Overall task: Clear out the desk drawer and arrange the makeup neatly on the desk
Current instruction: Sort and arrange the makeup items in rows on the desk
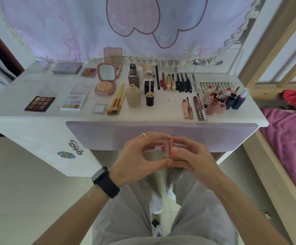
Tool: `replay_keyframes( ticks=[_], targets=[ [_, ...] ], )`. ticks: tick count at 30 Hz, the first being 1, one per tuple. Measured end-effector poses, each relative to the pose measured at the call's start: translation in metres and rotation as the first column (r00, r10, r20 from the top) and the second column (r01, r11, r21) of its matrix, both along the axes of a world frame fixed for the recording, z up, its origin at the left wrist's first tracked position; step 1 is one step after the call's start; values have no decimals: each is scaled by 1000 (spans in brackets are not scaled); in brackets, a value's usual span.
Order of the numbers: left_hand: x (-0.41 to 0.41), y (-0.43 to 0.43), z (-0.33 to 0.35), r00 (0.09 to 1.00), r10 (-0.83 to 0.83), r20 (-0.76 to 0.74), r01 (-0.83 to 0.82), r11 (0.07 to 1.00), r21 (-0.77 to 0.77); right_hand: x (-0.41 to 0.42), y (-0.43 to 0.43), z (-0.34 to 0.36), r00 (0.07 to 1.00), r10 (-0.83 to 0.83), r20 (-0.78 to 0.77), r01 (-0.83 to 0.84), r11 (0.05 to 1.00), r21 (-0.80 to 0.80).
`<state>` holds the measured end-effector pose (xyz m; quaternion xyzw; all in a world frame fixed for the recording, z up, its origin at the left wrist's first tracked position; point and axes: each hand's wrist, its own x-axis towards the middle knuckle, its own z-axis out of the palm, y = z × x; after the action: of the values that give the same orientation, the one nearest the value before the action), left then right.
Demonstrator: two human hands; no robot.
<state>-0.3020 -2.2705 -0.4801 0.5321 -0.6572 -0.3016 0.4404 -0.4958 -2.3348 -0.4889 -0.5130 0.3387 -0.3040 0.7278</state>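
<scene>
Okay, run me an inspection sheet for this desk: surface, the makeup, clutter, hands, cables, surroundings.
Surface: white desk, makeup laid out in rows; lilac drawer front, inside not visible.
Job's things: brown palette, pale palette, brushes, pencils side by side, lip tubes clustered at the right end.
Clutter: red specks on the desk.
Hands: left hand and right hand both pinch a small pink tube in front of the drawer.
Cables: nothing seen.
Surroundings: lilac curtain behind the desk; purple blanket on a bed to the right.
</scene>
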Motion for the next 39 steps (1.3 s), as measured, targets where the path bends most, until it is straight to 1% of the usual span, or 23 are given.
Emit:
replay_keyframes(
  ticks=[3,4,6,8,12,16,18,20,25,28,31,36,38,39],
  targets=[
    [1,1,3,977,21,-214,20,983,183,0,4,1,1000,-27,-12,26,997,-76],
    [2,1,4,969,42,-244,15,974,226,0,5,1,999,-27,-25,25,994,-106],
    [4,0,3,970,49,-239,22,957,289,0,6,0,997,-24,-78,11,985,-172],
    [5,1,3,972,31,-233,46,948,315,0,7,0,993,-18,-113,-7,976,-217],
    [6,3,6,961,35,-273,55,948,314,1,11,5,996,-5,-89,-16,973,-229],
    [-1,2,6,956,75,-284,14,955,298,3,11,3,995,-28,-99,1,964,-267],
    [-3,3,5,942,96,-321,4,955,298,3,12,2,995,-49,-90,24,966,-257],
    [-3,2,4,914,107,-392,23,950,312,3,10,0,995,-56,-80,36,972,-231],
    [4,0,0,812,136,-568,125,910,396,5,5,1,993,-57,-100,43,989,-140],
    [9,-2,-4,769,147,-623,180,885,430,10,5,1,992,-46,-115,37,996,-79],
    [18,-3,-7,790,147,-595,196,859,472,15,5,-3,989,-45,-142,41,999,-32],
    [41,-2,-9,855,198,-480,74,869,489,22,4,-11,984,-133,-119,147,982,115],
    [47,-1,-6,906,170,-388,41,876,480,25,4,-15,982,-147,-116,163,976,146],
    [49,-1,-6,942,141,-306,20,884,467,27,4,-16,981,-148,-121,166,975,149]
  ],
)
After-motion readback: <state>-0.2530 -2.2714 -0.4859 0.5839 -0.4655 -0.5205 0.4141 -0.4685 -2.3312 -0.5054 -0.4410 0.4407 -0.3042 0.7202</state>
